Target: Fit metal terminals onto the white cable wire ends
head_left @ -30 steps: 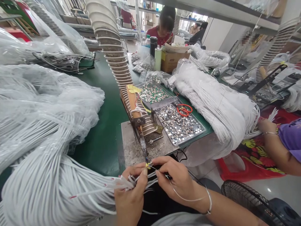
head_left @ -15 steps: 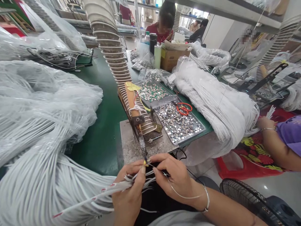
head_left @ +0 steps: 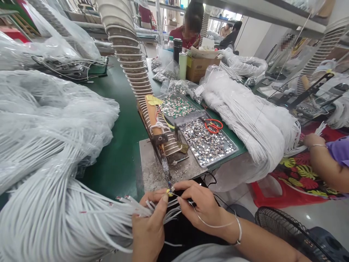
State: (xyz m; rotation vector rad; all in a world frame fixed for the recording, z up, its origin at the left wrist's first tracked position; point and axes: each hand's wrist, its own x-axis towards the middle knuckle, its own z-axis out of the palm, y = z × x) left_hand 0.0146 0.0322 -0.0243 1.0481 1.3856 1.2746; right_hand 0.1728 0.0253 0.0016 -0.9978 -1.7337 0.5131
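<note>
My left hand (head_left: pixel 151 225) is closed around a bunch of white cables (head_left: pixel 136 208), whose loose ends stick out past the fingers. At its thumb tip is a small yellow piece (head_left: pixel 169 193), right under the tip of a fixed soldering iron (head_left: pixel 165 165) with a wooden handle. My right hand (head_left: pixel 200 205) pinches a thin silvery solder wire (head_left: pixel 218 227), which loops back towards the wrist. The wire's front end reaches the yellow piece and the iron's tip. Fingers partly hide what lies at the tip.
Small metal connectors fill a tray (head_left: pixel 231 150), with orange-handled scissors (head_left: pixel 213 126) on it. Behind lies a tray of green-and-silver parts (head_left: pixel 177 106). A ribbed hose (head_left: pixel 131 62) hangs over the iron. Cable bundles (head_left: pixel 242 116) flank the bench. A co-worker's hand (head_left: pixel 313 140) is at right.
The red-marked cables trailing from my left hand have shifted up and back. My hands stay almost in place at the iron's tip. The co-worker's hand at right has moved slightly right.
</note>
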